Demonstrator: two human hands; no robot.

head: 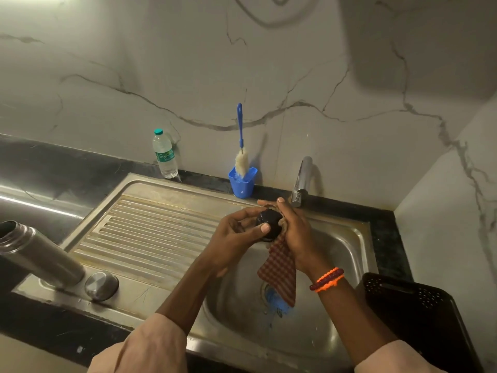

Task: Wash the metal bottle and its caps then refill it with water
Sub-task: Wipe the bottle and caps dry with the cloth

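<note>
— How far are we?
— Metal bottle (40, 257) stands uncapped at nine o'clock, steel cap (101, 286) beside it (neither refilled, we judge). Over the sink (349, 238), our left hand (236, 235) grips the black cap (268, 224); right hand (293, 232) pinches a checked cloth (278, 267) against it
— And beyond?
— Bottle brush (241, 146) at twelve, unused

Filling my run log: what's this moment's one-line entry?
left hand: holds black cap | right hand: wipes it with checked cloth | over sink

Both arms wore pale beige sleeves (145, 345) pushed up past the forearms, and the right wrist had a couple of beaded bracelets (326, 279), bright orange and dark red.
</note>
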